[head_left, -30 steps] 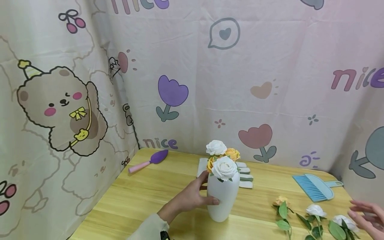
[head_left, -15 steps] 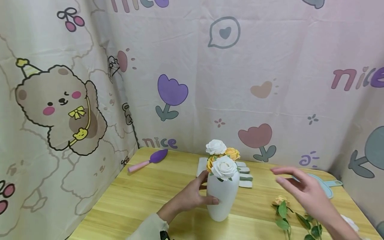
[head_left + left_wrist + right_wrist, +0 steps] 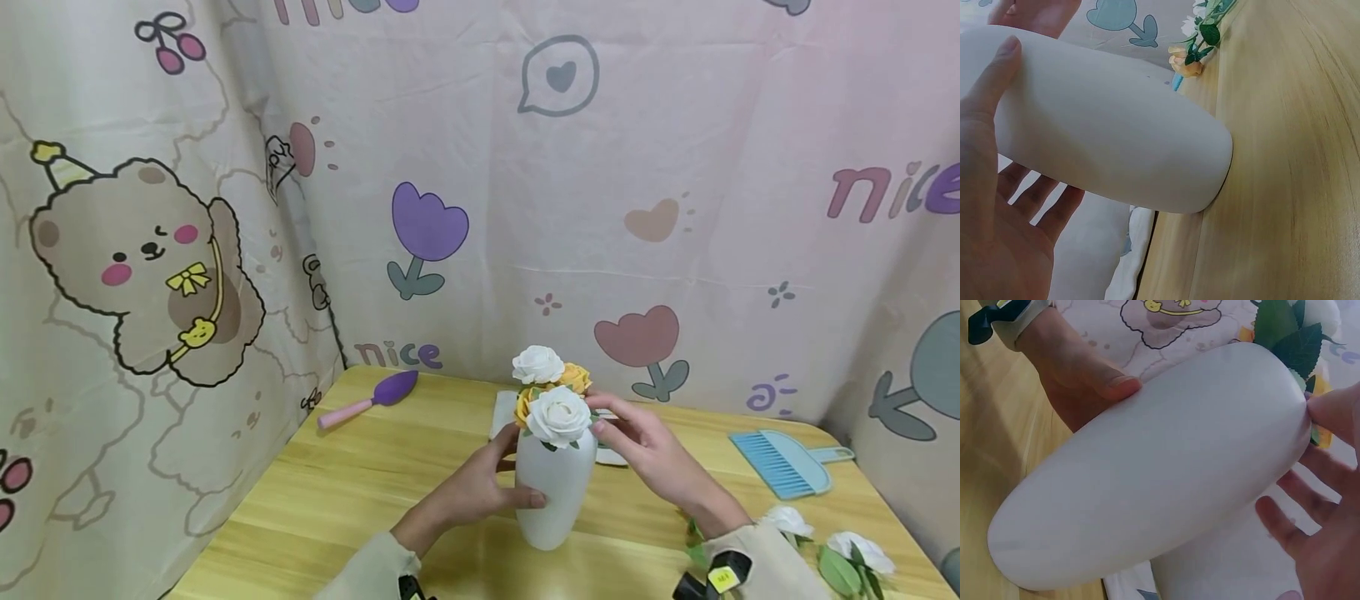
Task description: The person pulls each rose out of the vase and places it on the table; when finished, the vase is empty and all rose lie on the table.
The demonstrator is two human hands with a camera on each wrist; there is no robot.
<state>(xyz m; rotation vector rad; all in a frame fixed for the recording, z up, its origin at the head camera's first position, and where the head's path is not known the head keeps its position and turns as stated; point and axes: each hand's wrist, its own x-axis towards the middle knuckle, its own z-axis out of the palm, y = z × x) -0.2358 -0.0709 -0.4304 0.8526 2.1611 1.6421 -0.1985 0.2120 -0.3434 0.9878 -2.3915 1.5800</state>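
A white vase (image 3: pixel 553 492) stands on the table, holding white roses (image 3: pixel 559 417) and orange roses (image 3: pixel 576 377). My left hand (image 3: pixel 476 490) grips the vase's left side, thumb across its front, fingers behind. At the vase's upper right is my right hand (image 3: pixel 652 450), its fingers beside the blooms. In the right wrist view the right hand (image 3: pixel 1329 506) has its thumb at the rim of the vase (image 3: pixel 1147 469), near green leaves (image 3: pixel 1291 337); the other fingers are spread loosely. The left wrist view has the left thumb lying on the vase (image 3: pixel 1116 125).
Loose white roses (image 3: pixel 862 553) lie at the right, partly behind the right forearm. A blue brush and dustpan (image 3: pixel 795 462) lie at the back right, a purple trowel (image 3: pixel 393 387) with a pink handle at the back left. Behind the vase is a partly hidden white-and-green item (image 3: pixel 504 412).
My right hand has moved left from the table's right edge to the top of the vase, uncovering the blue brush. My left hand keeps its grip on the vase.
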